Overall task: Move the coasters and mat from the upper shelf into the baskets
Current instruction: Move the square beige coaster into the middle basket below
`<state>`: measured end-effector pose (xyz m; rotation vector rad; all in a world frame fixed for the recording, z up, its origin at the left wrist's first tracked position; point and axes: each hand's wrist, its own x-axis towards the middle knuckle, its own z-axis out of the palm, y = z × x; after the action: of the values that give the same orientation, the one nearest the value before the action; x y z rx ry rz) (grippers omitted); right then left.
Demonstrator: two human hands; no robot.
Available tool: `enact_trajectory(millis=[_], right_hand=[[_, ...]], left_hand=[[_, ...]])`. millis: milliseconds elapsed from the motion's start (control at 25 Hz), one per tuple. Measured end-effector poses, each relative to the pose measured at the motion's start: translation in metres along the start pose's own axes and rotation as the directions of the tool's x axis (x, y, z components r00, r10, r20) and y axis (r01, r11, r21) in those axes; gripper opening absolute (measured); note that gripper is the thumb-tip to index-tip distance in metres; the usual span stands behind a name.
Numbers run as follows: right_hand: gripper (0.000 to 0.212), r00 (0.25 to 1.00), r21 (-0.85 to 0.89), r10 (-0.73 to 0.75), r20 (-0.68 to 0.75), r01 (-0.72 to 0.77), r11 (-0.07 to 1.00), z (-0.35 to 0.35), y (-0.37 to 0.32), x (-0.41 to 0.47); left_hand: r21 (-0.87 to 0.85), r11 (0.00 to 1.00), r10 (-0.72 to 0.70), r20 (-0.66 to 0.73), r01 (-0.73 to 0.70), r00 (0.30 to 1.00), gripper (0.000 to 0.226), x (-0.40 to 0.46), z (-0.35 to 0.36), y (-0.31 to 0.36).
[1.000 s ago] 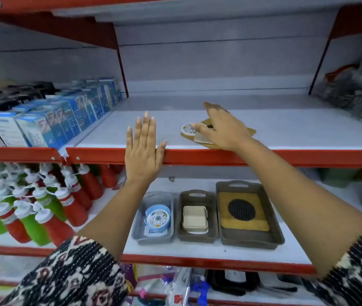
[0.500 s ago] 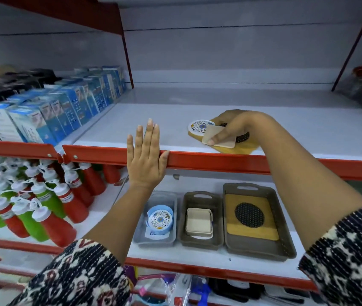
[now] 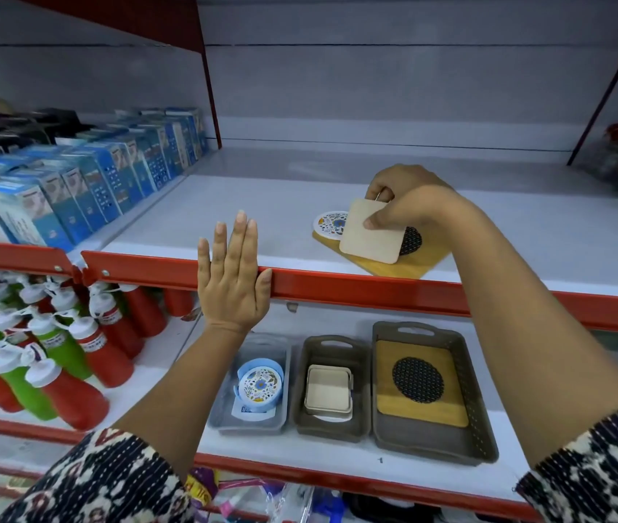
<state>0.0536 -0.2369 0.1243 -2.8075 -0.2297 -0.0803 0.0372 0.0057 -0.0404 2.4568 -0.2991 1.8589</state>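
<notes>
Upper shelf: mat near front edge, round coaster on it. Right grip pinching square coaster, tilted above mat. Left grip released, flat on red rail. Baskets on lower shelf.

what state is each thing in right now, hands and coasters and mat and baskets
right hand: grip pinching the square coaster
square coaster: lifted, tilted over the mat
round coaster: lying on the mat
mat: flat on the upper shelf
left hand: open, flat on the red shelf edge
three baskets: each already holding matching items
</notes>
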Motion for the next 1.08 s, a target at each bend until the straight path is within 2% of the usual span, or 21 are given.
enact_trajectory(millis=[80, 200, 320, 480, 680, 880, 1080], right_hand=[[0.024, 0.999, 0.100, -0.003, -0.042, 0.007, 0.995, -0.004, 0.000, -0.004], [0.014, 0.995, 0.360, 0.032, -0.096, 0.005, 0.933, -0.005, 0.002, -0.016], [0.010, 0.985, 0.652, 0.112, -0.135, 0.003, 0.758, -0.003, 0.004, -0.038], [0.013, 0.974, 0.857, 0.186, -0.128, 0.014, 0.516, 0.004, 0.003, -0.076], [0.016, 0.972, 0.953, 0.230, -0.046, -0.026, 0.301, 0.031, 0.003, -0.123], [0.021, 0.965, 0.989, 0.236, 0.114, -0.134, 0.069, 0.086, 0.008, -0.153], [0.020, 0.890, 0.939, 0.300, 0.343, -0.322, -0.119, 0.155, 0.019, -0.169]], left_hand=[[-0.005, 1.000, -0.006, 0.003, 0.006, 1.000, 0.058, 0.000, -0.001, 0.001], [-0.013, 1.000, -0.010, 0.017, 0.010, 1.000, 0.058, 0.000, -0.001, 0.001], [-0.009, 1.000, -0.002, 0.033, 0.002, 0.999, 0.058, 0.000, -0.002, 0.000], [-0.017, 1.000, 0.001, 0.052, 0.000, 0.999, 0.058, -0.001, -0.002, -0.001], [-0.014, 1.000, 0.015, 0.065, -0.014, 0.998, 0.058, 0.002, -0.004, 0.000], [-0.015, 1.000, 0.021, 0.061, -0.020, 0.998, 0.058, 0.002, -0.005, -0.001], [0.001, 1.000, 0.020, 0.062, -0.021, 0.998, 0.058, 0.003, -0.003, -0.001]])
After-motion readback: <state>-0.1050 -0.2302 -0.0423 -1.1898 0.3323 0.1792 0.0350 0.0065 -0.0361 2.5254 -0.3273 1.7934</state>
